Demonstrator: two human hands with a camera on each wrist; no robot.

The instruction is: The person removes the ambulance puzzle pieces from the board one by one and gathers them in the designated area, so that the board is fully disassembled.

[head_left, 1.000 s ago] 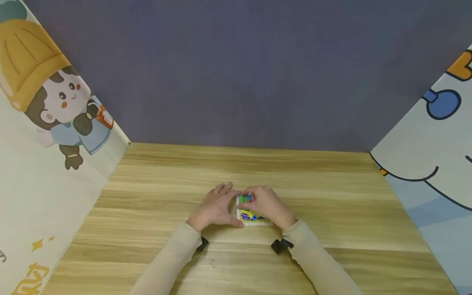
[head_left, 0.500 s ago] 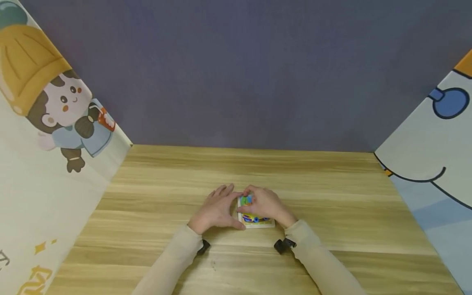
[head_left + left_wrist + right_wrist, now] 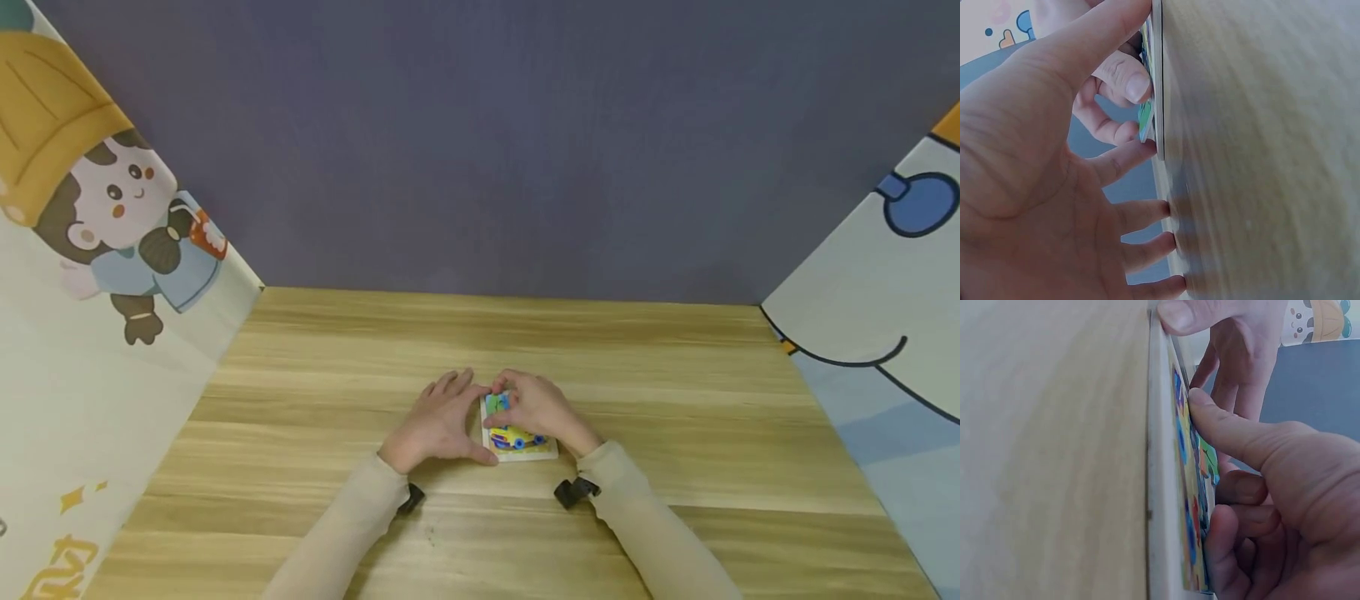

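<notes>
A small jigsaw puzzle in a white-edged tray, with a yellow vehicle in its picture, lies flat on the wooden table. My left hand spreads along its left side, thumb at the near corner and index finger at the far corner. The other left fingertips rest on the tabletop. Over the puzzle's upper part, my right hand pinches a green puzzle piece between thumb and curled fingers. That piece stands tilted, one edge raised off the tray in the left wrist view. My right hand covers the puzzle's upper right.
The wood-grain table runs back to a dark grey panel. White side panels with cartoon prints stand at left and right. A black wrist camera sits at the right cuff.
The right hand has lifted slightly and shows more of the yellow vehicle beneath it. The left hand keeps its place at the tray's edge. The head view has shifted a little.
</notes>
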